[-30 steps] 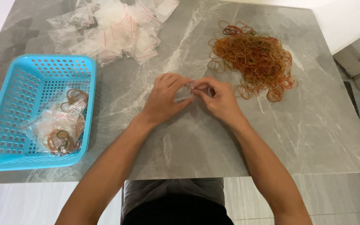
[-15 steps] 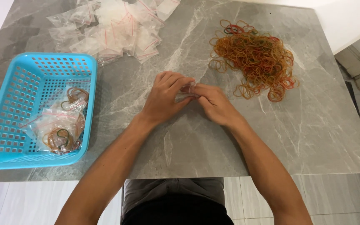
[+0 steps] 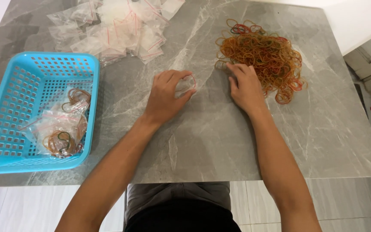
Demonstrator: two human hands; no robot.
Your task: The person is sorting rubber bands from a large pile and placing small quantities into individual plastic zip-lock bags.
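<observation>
Lying between hands [image 3: 168,96]: small bag [image 3: 187,83]

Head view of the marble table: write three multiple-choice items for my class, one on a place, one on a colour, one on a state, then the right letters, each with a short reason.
1. Where does the heap of rubber bands lie?
A. far right part of the table
B. inside the basket
C. on the floor

2. What colour is the basket?
A. red
B. light blue
C. black

3. What is the left hand doing?
A. lying flat and empty
B. holding a small clear bag
C. gripping the basket rim

Answers:
1. A, the heap sits on the grey table under the right hand's fingertips.
2. B, its perforated walls are light blue; it holds filled bags.
3. B, its fingers curl around a small clear bag with a red edge, in a closed grip.

The empty bags lie at the far left.
</observation>
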